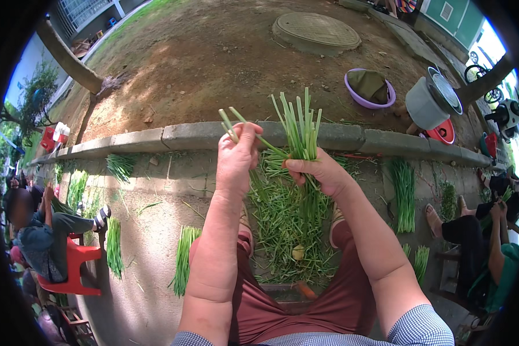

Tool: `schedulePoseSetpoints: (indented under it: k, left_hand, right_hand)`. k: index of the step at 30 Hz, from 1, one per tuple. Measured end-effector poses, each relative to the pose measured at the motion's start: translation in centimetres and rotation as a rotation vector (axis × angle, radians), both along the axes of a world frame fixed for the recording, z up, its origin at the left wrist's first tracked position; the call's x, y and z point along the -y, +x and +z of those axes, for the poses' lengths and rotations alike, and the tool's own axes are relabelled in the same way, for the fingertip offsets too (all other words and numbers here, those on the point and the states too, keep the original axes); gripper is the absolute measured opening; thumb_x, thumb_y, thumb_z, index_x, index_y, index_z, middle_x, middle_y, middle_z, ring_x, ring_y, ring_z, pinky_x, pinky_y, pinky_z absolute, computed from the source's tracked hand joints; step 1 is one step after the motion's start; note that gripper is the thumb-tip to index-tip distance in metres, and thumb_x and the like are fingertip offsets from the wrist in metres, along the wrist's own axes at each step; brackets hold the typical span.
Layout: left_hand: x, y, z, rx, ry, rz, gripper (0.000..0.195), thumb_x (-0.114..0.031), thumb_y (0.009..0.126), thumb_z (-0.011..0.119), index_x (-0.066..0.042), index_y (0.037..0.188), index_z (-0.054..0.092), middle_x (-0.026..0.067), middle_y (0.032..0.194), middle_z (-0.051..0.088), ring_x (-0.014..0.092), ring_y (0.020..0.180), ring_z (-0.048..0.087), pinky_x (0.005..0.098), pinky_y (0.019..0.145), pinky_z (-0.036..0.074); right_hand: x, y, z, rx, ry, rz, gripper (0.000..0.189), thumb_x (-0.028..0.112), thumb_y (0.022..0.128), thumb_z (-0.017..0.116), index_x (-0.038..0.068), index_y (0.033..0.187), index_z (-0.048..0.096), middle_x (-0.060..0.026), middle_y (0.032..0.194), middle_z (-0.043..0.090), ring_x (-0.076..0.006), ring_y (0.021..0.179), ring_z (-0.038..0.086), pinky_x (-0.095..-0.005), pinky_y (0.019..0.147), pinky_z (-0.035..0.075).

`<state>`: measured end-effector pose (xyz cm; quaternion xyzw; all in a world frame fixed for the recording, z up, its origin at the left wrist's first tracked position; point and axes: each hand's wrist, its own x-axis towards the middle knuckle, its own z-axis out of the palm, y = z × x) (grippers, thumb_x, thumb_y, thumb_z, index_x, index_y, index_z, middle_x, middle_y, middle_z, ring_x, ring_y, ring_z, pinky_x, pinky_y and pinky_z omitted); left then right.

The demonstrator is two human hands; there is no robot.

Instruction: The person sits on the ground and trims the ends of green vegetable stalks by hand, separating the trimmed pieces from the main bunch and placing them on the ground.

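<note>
My right hand [315,171] grips a bundle of long green stalks [300,129] near its cut ends, which point up and away from me; the leafy part hangs below my fist. To its left, my left hand [240,155] is raised and closed on a few loose stalks [230,125], one of which slants across to the bundle. Under both hands, a heap of green trimmings [285,220] covers the pavement between my feet, with a yellowish round thing [298,252] on it.
Stalk bundles lie left [185,255] and right [402,197]. Beyond the stone curb [242,134] are a manhole cover [318,31], a purple basin [369,104] and a grey bucket [426,104]. One person sits on a red plastic stool [80,264] at left, another person [499,259] at right.
</note>
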<state>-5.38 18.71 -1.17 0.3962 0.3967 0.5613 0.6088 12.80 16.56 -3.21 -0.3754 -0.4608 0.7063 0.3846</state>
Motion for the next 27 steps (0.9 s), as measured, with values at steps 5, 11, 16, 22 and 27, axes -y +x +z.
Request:
schedulePoseSetpoints:
  k: [5,11,16,22,27]
  left_hand:
    - [-0.8,-1.5,0.0,0.106,0.046,0.076,0.018,-0.021,0.095,0.041,-0.01,0.085,0.05,0.0029,0.075,0.056,0.003,0.044,0.035,0.0158,0.037,0.025]
    - [-2.2,-5.9,-0.2,0.241,0.04,0.241,0.02,-0.024,0.096,0.039,-0.011,0.085,0.049,0.0054,0.071,0.058,0.005,0.046,0.039,0.0167,0.036,0.027]
    - [-2.5,-7.2,-0.8,0.21,0.019,0.289,0.021,-0.027,0.096,0.04,-0.011,0.084,0.049,0.0037,0.069,0.056,0.008,0.052,0.043,0.0194,0.041,0.03]
    - [-2.3,-7.1,-0.5,0.068,0.065,0.288,0.019,-0.022,0.096,0.039,-0.01,0.084,0.049,0.0047,0.07,0.055,0.013,0.061,0.052,0.0261,0.053,0.044]
    - [-0.7,-3.4,0.0,-0.134,0.012,-0.096,0.02,-0.024,0.095,0.043,-0.008,0.085,0.049,0.0042,0.066,0.055,0.013,0.049,0.053,0.0234,0.047,0.046]
  right_hand:
    - [-0.2,0.6,-0.5,-0.007,0.005,0.033,0.021,0.023,0.075,0.07,0.008,0.073,0.057,0.0008,0.06,0.051,-0.0085,0.053,0.046,-0.023,0.049,0.037]
    - [-0.6,2.5,-0.1,0.03,-0.104,-0.155,0.02,0.022,0.076,0.07,0.007,0.074,0.057,0.0008,0.06,0.052,-0.0081,0.052,0.048,-0.0222,0.046,0.038]
    - [-1.7,4.5,-0.8,0.055,-0.126,-0.463,0.02,0.017,0.073,0.072,0.005,0.081,0.059,-0.0005,0.062,0.054,-0.009,0.05,0.048,-0.022,0.045,0.039]
    - [-2.9,7.1,-1.0,0.076,-0.049,-0.751,0.02,0.015,0.071,0.073,0.004,0.079,0.059,-0.0026,0.062,0.055,-0.0103,0.051,0.048,-0.0239,0.045,0.038]
    - [-2.5,5.3,-0.4,-0.108,-0.044,-0.618,0.024,0.014,0.07,0.074,0.004,0.086,0.059,-0.001,0.066,0.054,-0.0093,0.053,0.049,-0.0225,0.046,0.039]
